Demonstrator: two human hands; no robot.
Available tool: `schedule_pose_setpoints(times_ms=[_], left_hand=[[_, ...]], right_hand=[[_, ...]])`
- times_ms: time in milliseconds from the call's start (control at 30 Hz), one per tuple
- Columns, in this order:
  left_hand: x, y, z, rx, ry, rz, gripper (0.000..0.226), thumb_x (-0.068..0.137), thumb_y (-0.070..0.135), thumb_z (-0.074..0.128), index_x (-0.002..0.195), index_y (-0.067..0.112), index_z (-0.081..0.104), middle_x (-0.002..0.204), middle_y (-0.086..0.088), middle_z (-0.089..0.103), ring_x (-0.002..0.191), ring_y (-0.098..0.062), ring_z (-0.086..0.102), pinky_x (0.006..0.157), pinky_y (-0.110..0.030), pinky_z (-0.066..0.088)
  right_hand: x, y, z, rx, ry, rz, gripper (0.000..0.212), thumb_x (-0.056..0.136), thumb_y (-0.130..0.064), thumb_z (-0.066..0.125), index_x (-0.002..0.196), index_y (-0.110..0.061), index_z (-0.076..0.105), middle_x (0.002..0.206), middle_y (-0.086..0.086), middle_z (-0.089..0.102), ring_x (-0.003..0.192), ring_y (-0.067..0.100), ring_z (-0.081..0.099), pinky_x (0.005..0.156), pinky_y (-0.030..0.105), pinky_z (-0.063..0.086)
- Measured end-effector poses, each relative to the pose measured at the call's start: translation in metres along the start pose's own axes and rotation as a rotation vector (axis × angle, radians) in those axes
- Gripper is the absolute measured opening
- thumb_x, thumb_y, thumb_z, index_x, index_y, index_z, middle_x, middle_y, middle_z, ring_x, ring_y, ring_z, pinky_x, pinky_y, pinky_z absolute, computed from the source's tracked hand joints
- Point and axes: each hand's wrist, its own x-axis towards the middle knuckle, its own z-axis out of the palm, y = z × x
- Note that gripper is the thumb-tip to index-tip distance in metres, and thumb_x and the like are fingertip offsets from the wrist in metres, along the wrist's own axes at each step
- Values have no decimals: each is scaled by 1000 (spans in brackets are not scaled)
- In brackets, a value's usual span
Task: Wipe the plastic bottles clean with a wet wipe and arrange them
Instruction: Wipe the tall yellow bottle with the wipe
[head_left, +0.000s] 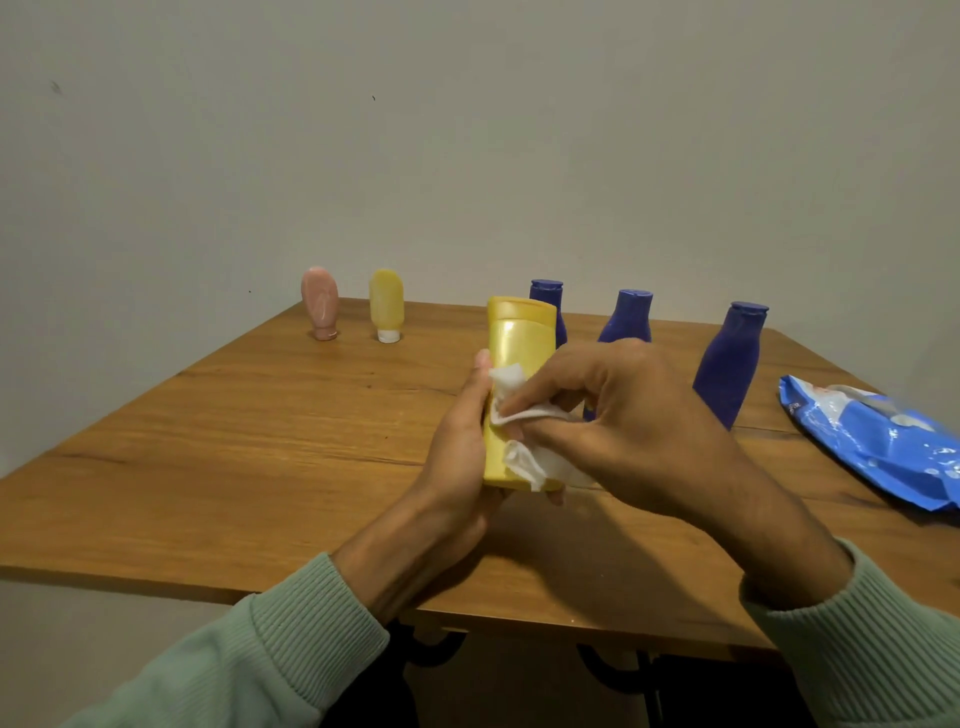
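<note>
Over the table (260, 441), I wipe the yellow bottle (519, 348)
My left hand (457, 441) grips it upright; my right hand (623, 415) pinches the wipe (527, 460) against its near face, ready to stroke lengthwise

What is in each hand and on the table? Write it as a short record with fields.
surface: wooden table
left hand: grips the big yellow bottle, held upright
right hand: pinches the white wipe against the bottle's front
back left: pink tube and small yellow tube, both standing on their caps
back right: left blue bottle, middle blue bottle, right blue bottle, all upright with caps on
right edge: blue wipes pack, lying flat
</note>
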Motion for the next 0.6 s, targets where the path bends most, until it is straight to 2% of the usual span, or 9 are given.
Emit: schedule_pose_setpoints(times_ms=[67,167,233,267,300,367,433,500,600], left_hand=[[1,0,-1,-98,74,-81,58,92,58,44,117,9,62,89,-12,73,81,-25,70,78,-43,53],[1,2,-3,-239,172,-152,64,92,60,47,120,4,62,102,-17,72,95,-32,69,85,-47,54],[1,7,-5,-327,182,-172,71,91,64,46,120,1,62,113,-21,69,106,-35,66,96,-50,50],[1,11,-5,-347,181,-170,74,89,66,46,121,1,61,114,-23,68,106,-36,66,96,-50,50],[2,14,-6,-350,185,-161,74,89,66,46,120,0,60,111,-23,69,101,-35,68,90,-48,54],[2,20,-7,-316,207,-134,63,93,57,48,112,-2,61,92,-19,69,77,-27,67,67,-38,58],[3,26,-7,-286,224,-131,45,95,43,51,105,-1,59,76,-14,60,58,-20,54,51,-29,48],[4,29,-7,-296,238,-133,32,94,32,51,106,3,54,73,-13,54,48,-15,42,42,-24,37],[3,32,-6,-306,210,-144,26,94,28,50,97,2,52,69,-13,54,40,-11,37,33,-18,31]], right_hand=[[0,-5,-1,-19,-134,-27,20,79,-25,71,99,-29,71,94,-21,61,87,-4,57,74,14,47],[-1,-4,-10,-15,-284,-11,16,80,-26,70,95,-30,71,92,-20,64,88,-4,59,75,14,51],[-1,0,-17,7,-272,12,15,79,-26,71,93,-31,71,91,-19,66,88,-6,59,72,13,51],[-1,3,-20,20,-220,28,14,78,-26,71,91,-31,71,90,-18,67,87,-5,60,70,15,51],[-1,6,-23,29,-149,45,13,77,-25,72,90,-30,72,89,-18,67,84,-3,61,69,17,51],[1,10,-29,41,-13,78,13,76,-25,74,86,-32,72,86,-19,66,80,-1,62,65,15,50],[0,12,-32,57,84,103,15,75,-25,75,83,-37,70,82,-23,63,77,-3,61,59,10,46],[0,13,-33,80,155,103,18,75,-26,74,79,-42,67,80,-27,61,79,-7,60,54,7,45],[0,11,-29,118,221,98,22,76,-25,74,78,-44,64,81,-28,61,83,-11,57,57,8,46]])
